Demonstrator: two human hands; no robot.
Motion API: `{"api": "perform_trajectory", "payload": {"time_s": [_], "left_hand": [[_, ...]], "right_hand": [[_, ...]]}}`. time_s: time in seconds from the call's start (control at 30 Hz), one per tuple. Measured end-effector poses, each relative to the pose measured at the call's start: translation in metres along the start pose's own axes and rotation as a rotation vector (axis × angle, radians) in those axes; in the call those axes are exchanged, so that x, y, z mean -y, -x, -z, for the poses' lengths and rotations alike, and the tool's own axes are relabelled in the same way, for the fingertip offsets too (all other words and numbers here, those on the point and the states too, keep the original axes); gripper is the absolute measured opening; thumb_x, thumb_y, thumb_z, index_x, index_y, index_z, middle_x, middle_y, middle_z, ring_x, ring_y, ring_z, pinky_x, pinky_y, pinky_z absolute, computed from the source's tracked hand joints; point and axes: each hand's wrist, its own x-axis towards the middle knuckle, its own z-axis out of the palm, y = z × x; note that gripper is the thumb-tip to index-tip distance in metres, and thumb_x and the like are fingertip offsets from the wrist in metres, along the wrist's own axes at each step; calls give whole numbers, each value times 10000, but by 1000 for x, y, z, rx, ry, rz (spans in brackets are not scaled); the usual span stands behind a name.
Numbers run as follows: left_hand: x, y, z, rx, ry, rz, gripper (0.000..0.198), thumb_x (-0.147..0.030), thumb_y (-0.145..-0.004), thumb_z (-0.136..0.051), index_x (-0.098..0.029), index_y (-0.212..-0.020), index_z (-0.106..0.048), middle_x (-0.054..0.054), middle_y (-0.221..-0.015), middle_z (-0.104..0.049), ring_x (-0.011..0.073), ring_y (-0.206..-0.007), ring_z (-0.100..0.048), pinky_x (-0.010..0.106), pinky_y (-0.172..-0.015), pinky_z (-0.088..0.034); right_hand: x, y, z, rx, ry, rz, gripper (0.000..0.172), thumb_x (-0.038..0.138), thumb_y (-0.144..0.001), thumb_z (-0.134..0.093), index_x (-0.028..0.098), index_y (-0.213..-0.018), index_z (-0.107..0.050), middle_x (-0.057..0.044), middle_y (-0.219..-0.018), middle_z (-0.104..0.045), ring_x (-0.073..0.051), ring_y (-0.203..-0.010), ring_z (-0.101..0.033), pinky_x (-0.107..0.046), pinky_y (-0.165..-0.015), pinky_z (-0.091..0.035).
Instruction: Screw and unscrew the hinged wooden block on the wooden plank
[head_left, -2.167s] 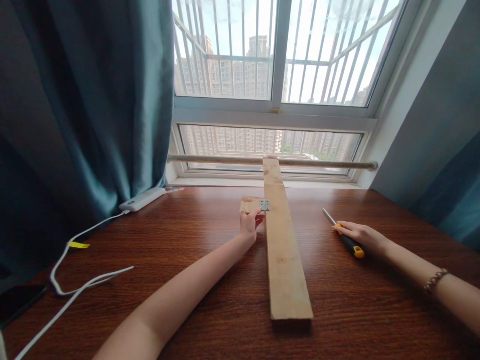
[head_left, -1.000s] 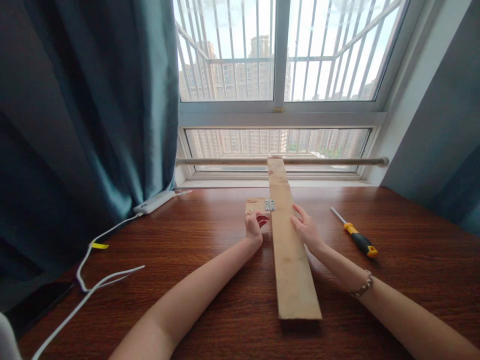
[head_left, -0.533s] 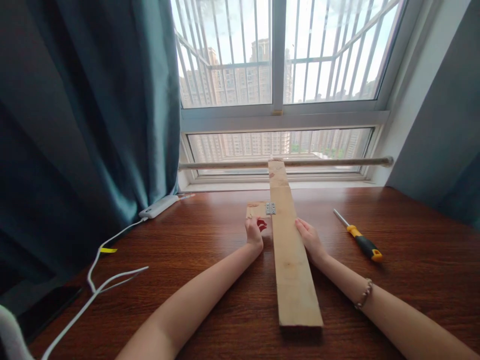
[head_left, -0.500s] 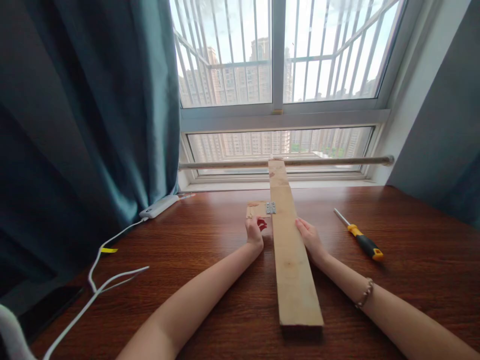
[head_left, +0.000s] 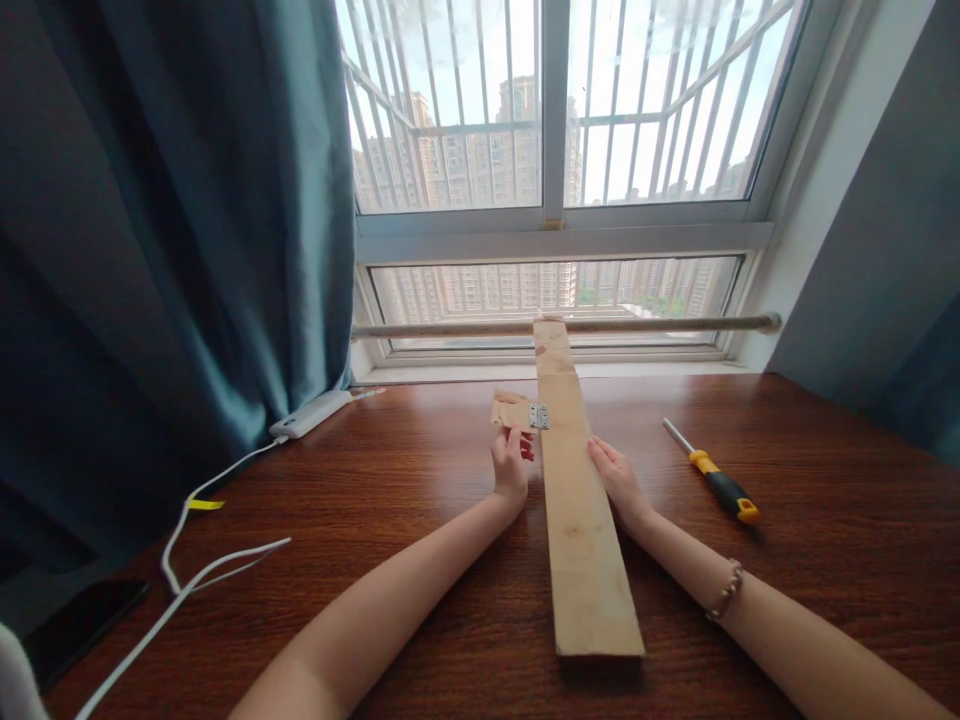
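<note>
A long pale wooden board (head_left: 583, 500) runs from near me toward the window. On its left edge a metal hinge (head_left: 538, 416) joins it to a small wooden block (head_left: 511, 408), which tilts a little upward at its outer end. My left hand (head_left: 511, 462) is closed on the near edge of this block, the fingers curled beneath it. My right hand (head_left: 616, 478) holds the board's right edge, its thumb on top and the other fingers partly hidden.
A screwdriver (head_left: 712, 474) with a yellow and black handle lies to the right on the brown table (head_left: 420, 650). At the left are a white power strip (head_left: 310, 416), white cables (head_left: 180, 590) and a dark phone-like slab (head_left: 86, 625). A metal rail (head_left: 660, 324) crosses before the window.
The small block's outer end has tipped upward on its hinge, with my left hand rising under it. My right hand and the board stay put; the view has shifted slightly.
</note>
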Motion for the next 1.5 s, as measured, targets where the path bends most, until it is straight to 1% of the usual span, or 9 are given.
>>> {"api": "perform_trajectory", "payload": {"time_s": [0.33, 0.5, 0.6, 0.67, 0.77, 0.97, 1.1, 1.27, 1.5], "left_hand": [[-2, 8, 3, 160, -172, -160, 415, -531, -781, -520, -205, -532, -458, -53, -380, -375, 79, -344, -309, 225, -395, -239], [-3, 8, 5, 135, -197, -180, 434, -491, -784, -543, -207, -467, -455, -36, -371, -390, 90, -359, -328, 235, -436, -267], [-3, 10, 4, 134, -210, -168, 437, -468, -795, -539, -208, -455, -452, -34, -368, -386, 94, -360, -326, 238, -444, -276], [-3, 10, 5, 130, -209, -163, 407, -441, -789, -561, -206, -468, -473, -34, -384, -396, 98, -379, -335, 238, -458, -293], [0, 8, 7, 126, -173, -152, 284, -371, -737, -647, -208, -531, -540, -13, -490, -488, 122, -483, -419, 244, -523, -352], [-1, 6, 11, 98, 6, 56, 206, -407, -617, -731, -234, -655, -624, 83, -725, -628, 281, -846, -579, 323, -685, -460], [0, 28, -3, 130, 170, -13, 389, -529, -605, -681, -256, -881, -663, 103, -1038, -645, 347, -1110, -496, 356, -863, -448], [6, 65, -36, 100, 412, -214, 804, -768, -699, -214, -295, -1322, -401, 54, -1364, -449, 267, -1307, -315, 360, -1052, -300], [11, 69, -43, 109, 363, -387, 785, -625, -803, 22, -218, -1427, -228, 79, -1397, -411, 203, -1325, -285, 352, -1081, -255]], "right_hand": [[-2, -3, 2, 11, 71, 19, 487, 505, -815, -500, 178, -1172, -554, -74, -979, -687, -254, -815, -647, -370, -696, -532], [14, -5, 3, -202, 636, 330, 558, 397, -832, -490, 167, -1332, -400, -130, -1300, -495, -290, -1086, -534, -485, -921, -436], [28, 2, -11, 17, 971, 649, 478, 302, -878, -433, 203, -1345, -407, -84, -1361, -437, -259, -1278, -344, -487, -1067, -290], [32, 9, -27, 238, 1065, 712, 492, 310, -896, -417, 209, -1375, -365, -71, -1393, -402, -241, -1324, -270, -467, -1085, -280], [29, 14, -50, 395, 1133, 682, 614, 411, -882, -447, 146, -1412, -284, -112, -1456, -287, -258, -1355, -194, -466, -1090, -274], [16, 4, -68, 355, 1150, 589, 752, 509, -849, -461, 123, -1436, -193, -165, -1451, -274, -282, -1349, -209, -488, -1090, -246], [16, 6, -69, 348, 1168, 602, 741, 488, -834, -493, 116, -1423, -239, -175, -1455, -260, -302, -1340, -218, -493, -1074, -264], [18, 12, -69, 325, 1202, 594, 707, 450, -812, -541, 158, -1407, -294, -130, -1478, -215, -322, -1324, -222, -482, -1060, -287], [27, 17, -73, 321, 1282, 542, 714, 421, -821, -545, 74, -1393, -296, -188, -1480, -168, -302, -1328, -207, -433, -1071, -265]]}}
